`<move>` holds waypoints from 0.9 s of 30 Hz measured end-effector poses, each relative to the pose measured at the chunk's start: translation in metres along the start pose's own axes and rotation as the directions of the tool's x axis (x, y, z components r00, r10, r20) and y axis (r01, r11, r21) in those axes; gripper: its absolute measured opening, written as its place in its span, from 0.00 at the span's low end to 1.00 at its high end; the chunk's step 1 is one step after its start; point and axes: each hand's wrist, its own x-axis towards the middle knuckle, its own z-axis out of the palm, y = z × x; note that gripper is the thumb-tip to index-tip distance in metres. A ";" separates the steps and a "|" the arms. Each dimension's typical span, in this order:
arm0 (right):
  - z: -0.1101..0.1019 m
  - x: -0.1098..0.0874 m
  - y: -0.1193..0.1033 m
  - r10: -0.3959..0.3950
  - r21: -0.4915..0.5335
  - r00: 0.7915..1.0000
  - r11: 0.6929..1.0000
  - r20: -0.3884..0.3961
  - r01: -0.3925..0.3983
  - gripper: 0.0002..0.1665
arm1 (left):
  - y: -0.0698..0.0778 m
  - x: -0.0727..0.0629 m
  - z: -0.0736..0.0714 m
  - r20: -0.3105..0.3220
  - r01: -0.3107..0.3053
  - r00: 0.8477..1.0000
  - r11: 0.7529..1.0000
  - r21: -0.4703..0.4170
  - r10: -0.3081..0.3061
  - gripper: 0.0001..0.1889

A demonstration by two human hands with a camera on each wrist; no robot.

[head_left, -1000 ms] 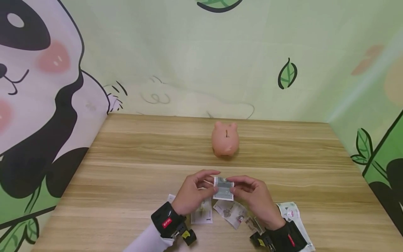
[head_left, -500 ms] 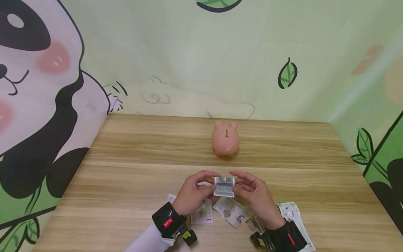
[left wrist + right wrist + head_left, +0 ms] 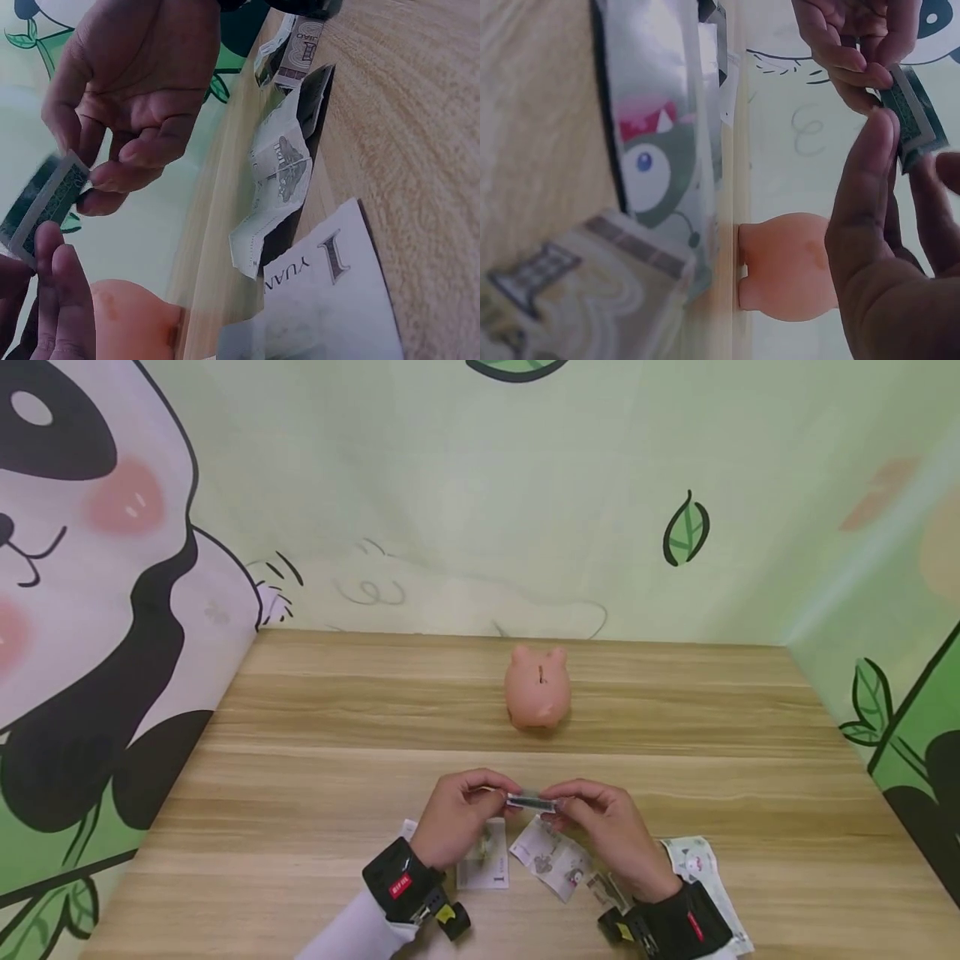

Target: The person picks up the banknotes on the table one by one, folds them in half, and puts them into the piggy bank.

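Both hands meet over the front middle of the table in the head view. Between them is a small folded banknote (image 3: 532,802), seen almost edge-on, grey-green with a pale border. My left hand (image 3: 463,817) pinches its left end; my right hand (image 3: 613,832) pinches its right end with thumb and fingers. The wrist views show the greenish note (image 3: 915,120) raised above the table. Below the hands lie a 1 yuan note (image 3: 484,867) and a creased note (image 3: 552,858) with a cartoon print. A brownish jiao note (image 3: 303,46) lies near the right wrist.
A pink piggy bank (image 3: 537,690) with a slot on top stands behind the hands, near the table's back edge. A long pale printed note (image 3: 716,893) extends from under the right wrist. A backdrop with a cartoon panda (image 3: 97,543) rises behind the wooden table (image 3: 300,718).
The banknote shows its wide printed face earlier; now it is folded or tilted to a narrow strip. The fingers have drawn in around it. The head view has shifted slightly.
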 end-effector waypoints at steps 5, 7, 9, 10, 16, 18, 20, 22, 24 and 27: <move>-0.001 0.000 0.000 0.003 0.023 0.999 1.000 0.036 -0.004 0.19 | 0.002 0.000 -0.001 -0.005 -0.007 1.000 1.000 -0.012 0.007 0.11; -0.001 0.000 0.000 0.003 0.036 1.000 0.999 0.031 -0.004 0.19 | 0.002 0.000 -0.001 0.007 -0.006 1.000 1.000 -0.013 0.006 0.11; -0.001 -0.001 0.000 0.003 0.048 1.000 0.999 0.015 -0.004 0.19 | 0.002 0.000 -0.002 0.026 -0.006 1.000 1.000 -0.017 0.006 0.11; -0.001 -0.001 0.000 0.004 0.052 1.000 0.999 0.004 -0.004 0.19 | 0.002 0.000 -0.002 0.035 -0.004 0.999 1.000 -0.020 0.005 0.11; 0.000 -0.001 -0.002 0.018 0.076 0.998 0.997 -0.063 -0.013 0.18 | 0.000 0.001 -0.001 0.078 0.022 0.997 0.998 -0.054 -0.018 0.16; 0.000 -0.001 -0.002 0.013 0.084 0.997 0.996 -0.071 -0.007 0.18 | 0.000 0.001 -0.001 0.089 0.036 0.996 0.998 -0.051 -0.032 0.15; 0.000 -0.001 -0.001 -0.003 0.087 0.997 0.996 -0.073 0.010 0.17 | -0.001 0.001 -0.001 0.111 0.049 0.993 0.998 -0.047 -0.043 0.14; 0.000 -0.001 0.000 -0.019 0.090 0.997 0.996 -0.071 0.025 0.16 | -0.001 0.001 -0.001 0.128 0.054 0.991 0.998 -0.037 -0.049 0.13; -0.001 -0.001 0.001 -0.040 0.088 0.997 0.995 -0.063 0.045 0.15 | -0.001 0.000 -0.001 0.143 0.060 0.988 0.997 -0.039 -0.054 0.13; -0.001 -0.001 0.002 -0.055 0.079 0.997 0.995 -0.052 0.059 0.13 | -0.001 0.000 0.000 0.146 0.056 0.988 0.998 -0.041 -0.049 0.12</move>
